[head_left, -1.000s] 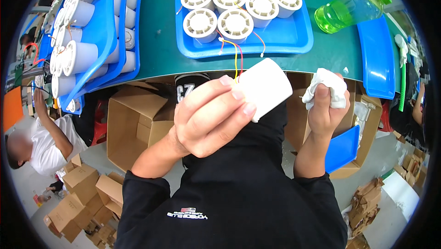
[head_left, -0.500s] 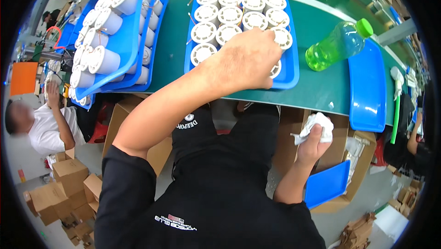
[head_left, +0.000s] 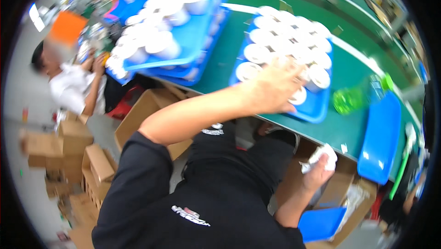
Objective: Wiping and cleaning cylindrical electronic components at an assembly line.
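Observation:
My left hand (head_left: 274, 86) reaches across a blue tray (head_left: 317, 108) on the green table. Its fingers look spread, though blurred, over the near rows of white round plastic housings (head_left: 318, 78). The palm hides some of them, and I see nothing held in it. One housing (head_left: 298, 96) shows beside the thumb, near the tray's front edge. Off the table's front edge, my right hand (head_left: 317, 175) is closed around a crumpled white cloth or tissue (head_left: 324, 156).
Stacked blue trays (head_left: 195, 56) with more white housings stand at the left. Right of the tray are a green bottle (head_left: 350, 100) and another blue tray (head_left: 380, 139). Cardboard boxes (head_left: 151, 106) sit below the table edge. A co-worker in a white shirt (head_left: 73, 88) sits at far left.
The whole view has turned, so the table appears shifted right and down. My left hand's fingers have gone from curled to spread. The right hand still grips the white cloth or tissue.

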Demonstrator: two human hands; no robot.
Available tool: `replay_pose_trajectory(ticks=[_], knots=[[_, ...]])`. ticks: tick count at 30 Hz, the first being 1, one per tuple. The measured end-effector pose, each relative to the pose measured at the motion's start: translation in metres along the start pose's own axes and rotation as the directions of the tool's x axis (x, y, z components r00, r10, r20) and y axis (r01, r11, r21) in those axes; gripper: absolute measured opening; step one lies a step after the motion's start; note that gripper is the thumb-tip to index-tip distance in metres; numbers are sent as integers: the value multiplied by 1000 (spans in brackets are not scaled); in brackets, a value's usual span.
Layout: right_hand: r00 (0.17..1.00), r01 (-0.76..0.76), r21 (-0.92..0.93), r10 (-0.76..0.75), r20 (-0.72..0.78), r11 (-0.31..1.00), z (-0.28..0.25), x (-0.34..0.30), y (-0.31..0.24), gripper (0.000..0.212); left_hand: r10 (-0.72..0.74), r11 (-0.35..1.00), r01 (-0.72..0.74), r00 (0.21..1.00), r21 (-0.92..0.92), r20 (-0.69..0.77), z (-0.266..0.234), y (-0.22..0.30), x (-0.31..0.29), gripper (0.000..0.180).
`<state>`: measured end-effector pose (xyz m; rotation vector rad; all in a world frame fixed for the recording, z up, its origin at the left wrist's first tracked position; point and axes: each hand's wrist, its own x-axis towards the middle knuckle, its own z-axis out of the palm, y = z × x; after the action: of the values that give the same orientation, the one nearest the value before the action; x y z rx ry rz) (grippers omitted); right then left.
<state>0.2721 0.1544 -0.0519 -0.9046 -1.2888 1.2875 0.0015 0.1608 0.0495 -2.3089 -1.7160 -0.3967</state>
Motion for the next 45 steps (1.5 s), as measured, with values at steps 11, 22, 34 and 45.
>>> replay_pose_trajectory(ticks=[11, 22, 34, 45], knots=[[974, 50, -20, -45, 221, 999, 20, -1, -5, 34, -588, 790, 521, 793, 322, 160, -197, -187, -77, 51], [999, 45, -76, -44, 14, 996, 64, -16, -7, 53, -724, 686, 690, 616, 230, 312, -166, -235, -75, 59], [967, 243, -144, -228, 112, 959, 71, -11, -30, 54, -530, 831, 475, 834, -289, -155, -252, -191, -81, 57], [639, 740, -235, -550, 538, 630, 109, 3, -91, 49, 65, 776, -55, 998, -629, -6, -110, 19, -59, 32]])
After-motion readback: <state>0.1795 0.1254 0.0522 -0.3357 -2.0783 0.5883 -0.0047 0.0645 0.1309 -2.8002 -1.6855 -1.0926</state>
